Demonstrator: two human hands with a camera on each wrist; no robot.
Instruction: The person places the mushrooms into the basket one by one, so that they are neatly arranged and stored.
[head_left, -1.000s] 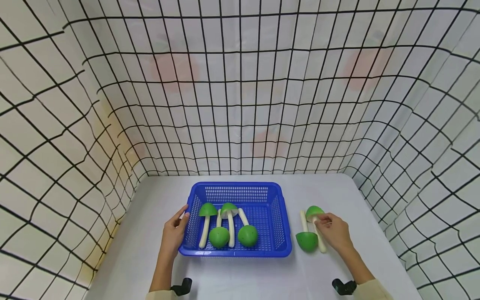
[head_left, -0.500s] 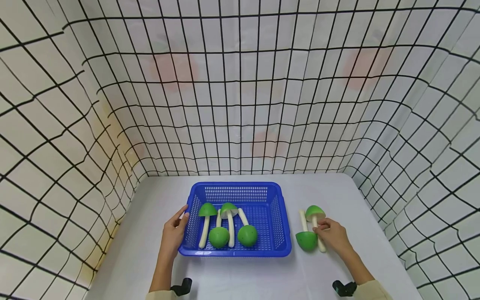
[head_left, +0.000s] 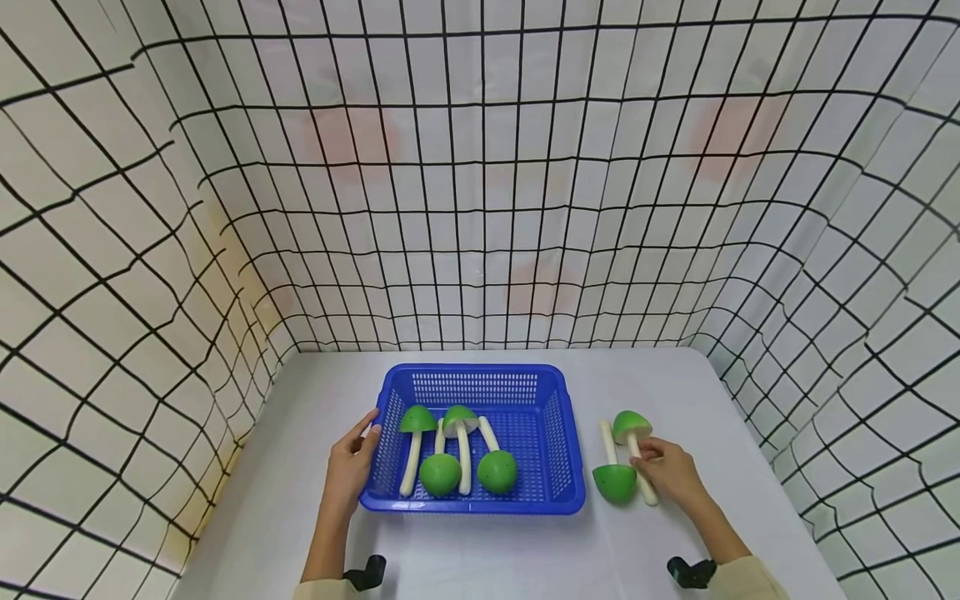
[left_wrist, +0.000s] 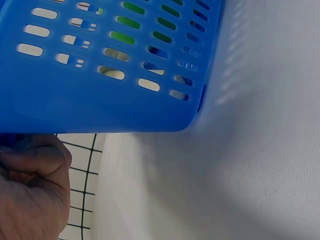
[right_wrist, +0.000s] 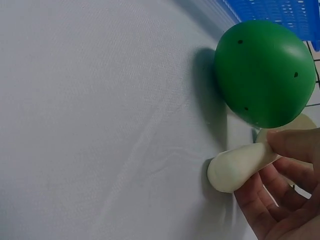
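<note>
My left hand (head_left: 347,467) grips the left rim of a blue plastic basket (head_left: 472,507); in the left wrist view its curled fingers (left_wrist: 42,160) meet the basket's edge, partly cut off by the frame. Inside lie several toy mushrooms, among them a green-capped one (head_left: 497,472) with its white stem pointing back. On the table to the basket's right, my right hand (head_left: 670,472) pinches the white stem of a toy mushroom (head_left: 632,425) between thumb and fingers. Close beside it lies another mushroom (head_left: 615,483), its dotted green cap toward me, stem pointing away.
A white cloth covers the table (head_left: 480,554). White walls with a black grid (head_left: 480,208) enclose it at the back and on both sides. The basket's right wall (head_left: 562,442) stands between its contents and the two mushrooms outside.
My right hand has slid down from just under the mushroom's cap to the middle of its stem, and the stem's lower end has shifted slightly right. My left hand stays on the basket.
</note>
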